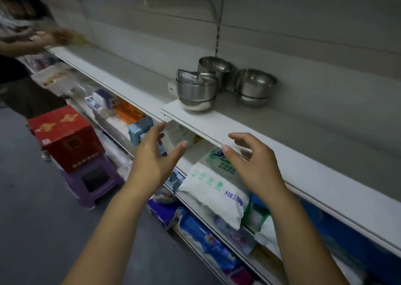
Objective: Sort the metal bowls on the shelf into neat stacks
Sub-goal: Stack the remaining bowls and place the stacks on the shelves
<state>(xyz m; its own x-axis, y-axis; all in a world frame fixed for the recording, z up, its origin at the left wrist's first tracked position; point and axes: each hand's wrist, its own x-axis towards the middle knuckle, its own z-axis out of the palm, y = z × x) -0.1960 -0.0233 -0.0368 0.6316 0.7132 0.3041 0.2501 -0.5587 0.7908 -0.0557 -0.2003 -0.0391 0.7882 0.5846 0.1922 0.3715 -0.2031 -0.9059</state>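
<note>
dim, flat indoor light; soft glare on the metal bowls [217,82]; left edge motion-blurred, wide-angle bending

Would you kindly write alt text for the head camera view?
Two empty hands, left hand and right hand, reach toward a white shelf holding three groups of metal bowls. Packaged goods fill the lower shelves, and another person stands far left.
</note>
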